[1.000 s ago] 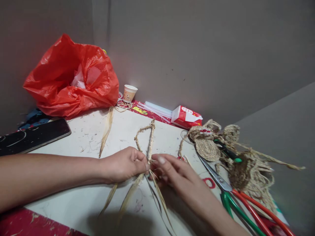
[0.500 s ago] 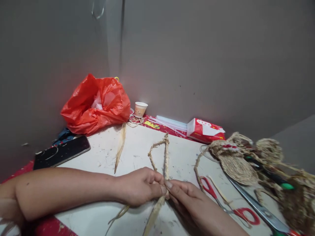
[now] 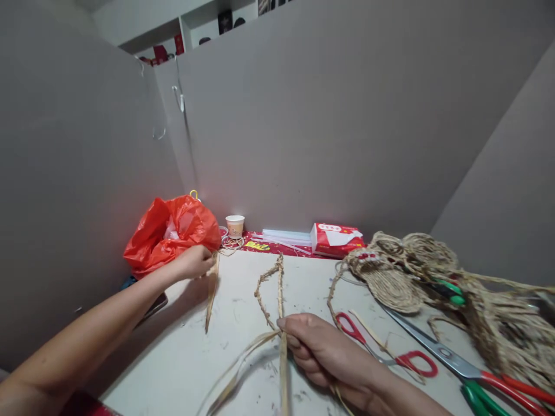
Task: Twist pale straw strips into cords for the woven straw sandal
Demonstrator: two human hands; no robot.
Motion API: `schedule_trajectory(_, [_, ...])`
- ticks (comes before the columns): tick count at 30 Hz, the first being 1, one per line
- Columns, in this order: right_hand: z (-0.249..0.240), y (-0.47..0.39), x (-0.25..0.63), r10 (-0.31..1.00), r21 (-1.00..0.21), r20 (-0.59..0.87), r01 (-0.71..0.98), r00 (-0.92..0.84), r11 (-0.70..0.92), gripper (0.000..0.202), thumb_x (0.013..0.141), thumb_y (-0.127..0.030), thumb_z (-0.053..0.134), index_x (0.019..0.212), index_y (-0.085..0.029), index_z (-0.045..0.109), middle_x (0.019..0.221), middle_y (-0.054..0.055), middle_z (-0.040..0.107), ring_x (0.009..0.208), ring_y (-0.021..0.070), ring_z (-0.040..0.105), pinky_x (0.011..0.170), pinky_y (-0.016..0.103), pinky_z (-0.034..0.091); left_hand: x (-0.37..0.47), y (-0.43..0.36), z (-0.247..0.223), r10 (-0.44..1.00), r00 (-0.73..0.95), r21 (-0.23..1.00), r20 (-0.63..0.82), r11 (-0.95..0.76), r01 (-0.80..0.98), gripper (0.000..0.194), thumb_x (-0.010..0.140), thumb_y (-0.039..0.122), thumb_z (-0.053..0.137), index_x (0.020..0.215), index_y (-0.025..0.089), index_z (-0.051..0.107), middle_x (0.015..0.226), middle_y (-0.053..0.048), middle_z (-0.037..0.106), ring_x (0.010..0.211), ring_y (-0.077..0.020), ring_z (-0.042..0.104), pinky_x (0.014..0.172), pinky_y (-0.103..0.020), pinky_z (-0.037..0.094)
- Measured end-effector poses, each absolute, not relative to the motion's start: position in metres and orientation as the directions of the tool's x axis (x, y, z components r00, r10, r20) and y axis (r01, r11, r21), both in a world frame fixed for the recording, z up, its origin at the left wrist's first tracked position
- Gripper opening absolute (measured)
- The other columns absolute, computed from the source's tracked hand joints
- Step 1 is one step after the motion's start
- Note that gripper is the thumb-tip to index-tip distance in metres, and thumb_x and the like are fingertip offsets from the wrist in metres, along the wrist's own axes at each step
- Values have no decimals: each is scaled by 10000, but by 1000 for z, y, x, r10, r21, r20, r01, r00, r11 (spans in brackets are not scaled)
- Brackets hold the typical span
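My right hand is closed on a thin twisted straw cord, thumb and forefinger pinching it at its near end. Beyond the pinch, the cord runs to a peak and bends back in a knobbly length. Loose flat strands fan out from under the fingers toward me. Farther off on the left, my left hand has its fingers drawn together at the top end of a dry, pale strip of husk or straw, beside the red plastic bag. Its fingertips are partly hidden.
Red-handled scissors and large shears lie at the right, near coiled straw braids. A paper cup, thin plastic strips and a tissue pack line the grey partition. A phone is partly behind my left forearm.
My left hand has left the cord and reached forward and left to the dry strip. My right hand still pinches the cord. The view has tilted up.
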State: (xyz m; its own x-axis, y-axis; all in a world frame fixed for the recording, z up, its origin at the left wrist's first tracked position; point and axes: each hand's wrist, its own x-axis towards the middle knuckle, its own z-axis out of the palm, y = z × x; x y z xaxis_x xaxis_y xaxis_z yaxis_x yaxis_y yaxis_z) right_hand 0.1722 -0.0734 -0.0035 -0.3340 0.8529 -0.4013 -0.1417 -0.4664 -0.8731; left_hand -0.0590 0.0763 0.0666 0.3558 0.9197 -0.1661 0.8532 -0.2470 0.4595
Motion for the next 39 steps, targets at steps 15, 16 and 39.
schedule_trajectory(15, [-3,-68,178,841,-892,-345,-133,-417,-431,296,780,-319,500,542,-200,369,395,-116,235,323,26,95,295,157,71,-61,80,43,905,421,734,-63,-244,634,202,747,350,557,811,174,483,582,60,463,494,-87,460,459,-209,370])
schedule_trajectory(16, [-2,-68,178,840,-892,-346,-132,-418,-433,288,776,-307,500,543,-200,369,397,-116,235,323,26,95,296,155,70,-62,71,46,889,451,759,-83,-236,606,236,731,360,573,847,173,488,589,58,479,491,-86,460,457,-207,369])
schedule_trajectory(39, [-2,-69,176,850,-902,-296,-165,-436,-399,274,775,-272,529,554,-190,388,410,-111,280,326,17,120,307,138,67,-32,0,17,791,502,840,-349,27,542,344,592,445,711,627,120,605,474,12,550,401,-73,465,455,-213,387])
